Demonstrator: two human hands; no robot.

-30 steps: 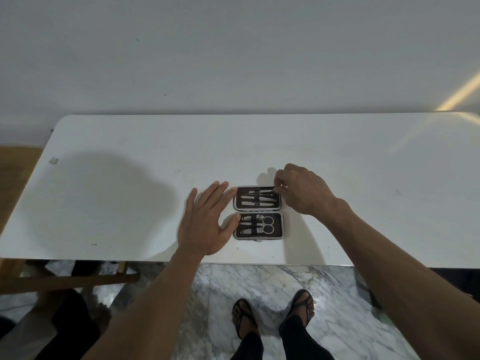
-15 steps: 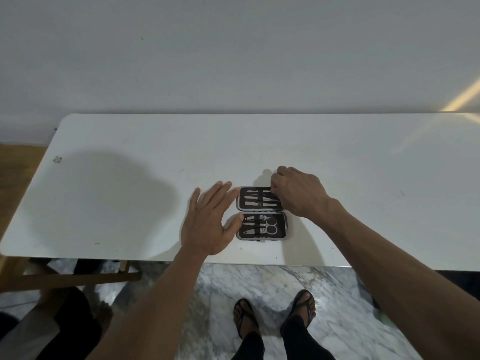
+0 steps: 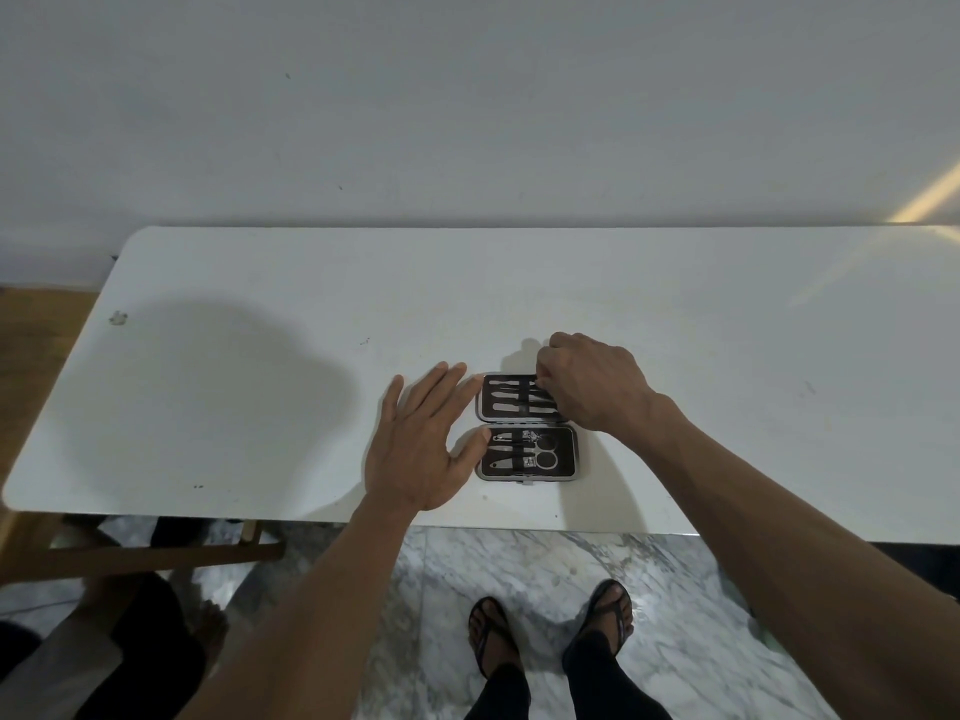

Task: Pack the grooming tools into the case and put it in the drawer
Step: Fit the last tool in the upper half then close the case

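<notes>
Two hands flank the open case (image 3: 525, 428) at the table's (image 3: 260, 407) near edge, centre frame. Nearer, the left hand (image 3: 421, 449) lies flat and splayed, touching its left side. Farther, the right hand (image 3: 592, 384) curls over the upper half's right end, fingertips (image 3: 543, 374) now further in; whether they pinch a tool is unclear.

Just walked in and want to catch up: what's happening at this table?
A person stands at a white table with an open grooming case lying flat. The right hand reaches into the far half, fingers on the tools there. The left hand lies flat beside the case. Scissors sit in the near half.
</notes>
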